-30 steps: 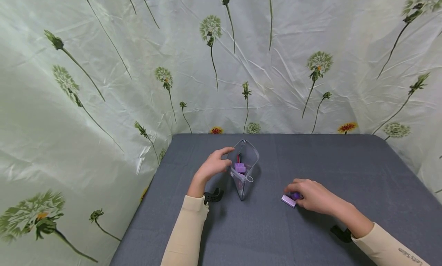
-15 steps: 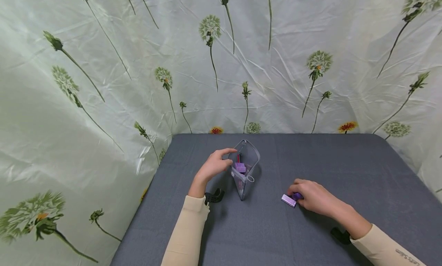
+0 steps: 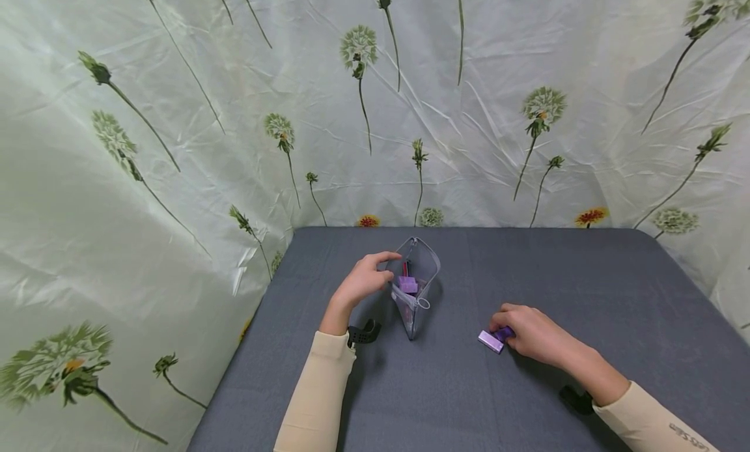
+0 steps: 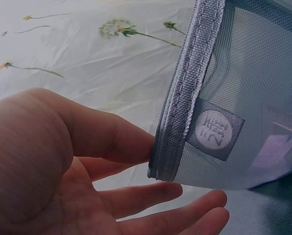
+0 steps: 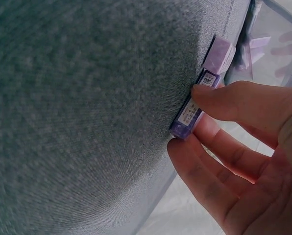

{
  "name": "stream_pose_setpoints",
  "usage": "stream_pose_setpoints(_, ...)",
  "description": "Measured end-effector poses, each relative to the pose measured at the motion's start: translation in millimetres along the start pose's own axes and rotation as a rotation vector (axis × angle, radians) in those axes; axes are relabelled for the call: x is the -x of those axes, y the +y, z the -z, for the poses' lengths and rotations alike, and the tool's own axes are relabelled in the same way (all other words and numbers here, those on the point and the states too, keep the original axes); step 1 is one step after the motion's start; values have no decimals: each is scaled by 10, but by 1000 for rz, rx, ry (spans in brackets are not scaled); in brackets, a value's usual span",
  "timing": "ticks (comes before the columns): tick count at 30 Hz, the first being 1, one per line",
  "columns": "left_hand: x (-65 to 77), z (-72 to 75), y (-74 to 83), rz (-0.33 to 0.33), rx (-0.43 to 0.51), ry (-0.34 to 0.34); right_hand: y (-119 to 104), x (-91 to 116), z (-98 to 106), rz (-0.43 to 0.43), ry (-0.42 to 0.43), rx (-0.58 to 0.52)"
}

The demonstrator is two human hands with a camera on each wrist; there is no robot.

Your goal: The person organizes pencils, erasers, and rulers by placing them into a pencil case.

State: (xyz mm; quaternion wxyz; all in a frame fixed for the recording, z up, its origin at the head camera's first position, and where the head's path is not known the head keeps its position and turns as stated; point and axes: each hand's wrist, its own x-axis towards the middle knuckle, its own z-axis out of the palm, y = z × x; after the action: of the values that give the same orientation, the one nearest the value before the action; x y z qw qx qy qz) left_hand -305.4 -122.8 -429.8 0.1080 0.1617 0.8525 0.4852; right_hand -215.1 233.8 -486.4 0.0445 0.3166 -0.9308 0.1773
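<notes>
A grey see-through mesh zip pouch [image 3: 408,318] stands with its mouth spread, a ring pull [image 3: 423,303] on its zip. My left hand [image 3: 362,281] pinches its left rim between thumb and forefinger; the other fingers spread below in the left wrist view. Inside lie a lavender box [image 3: 407,284] and a slim red-and-black item [image 3: 405,268]. To the right, my right hand [image 3: 534,333] pinches a small dark purple box [image 5: 189,113] with a white label, thumb on the label. A lavender box [image 3: 490,341] lies against its end, on the table.
Dark grey cloth covers the table [image 3: 433,400], whose far edge meets a hanging white curtain [image 3: 480,133] printed with dandelions. Black bands [image 3: 363,332] sit at both wrists, below beige sleeves [image 3: 316,393].
My right fingers have drawn slightly right and closed in on the dark purple box, showing more of the lavender box beside it. The left hand and the pouch have hardly moved.
</notes>
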Motion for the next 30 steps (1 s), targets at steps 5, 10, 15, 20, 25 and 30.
stream_pose_setpoints(5, 5, 6, -6, 2, 0, -3, -7, -9, -9, 7, 14, -1)
stream_pose_setpoints(10, 2, 10, -10, -3, -1, -2, -35, -61, 1, 17, 32, 1)
stream_pose_setpoints(15, 3, 12, -12, -10, -8, 3, -86, -149, 53, 14, 54, -2)
stream_pose_setpoints(20, -1, 17, -20, -5, -9, 2, -144, -259, 117, 2, 65, -1)
stream_pose_setpoints(25, -11, 19, -29, -4, 4, -4, -194, -378, 164, 11, 87, 2)
stream_pose_setpoints(30, 3, 28, -16, -9, 15, -8, -241, -490, 214, 26, 97, -15)
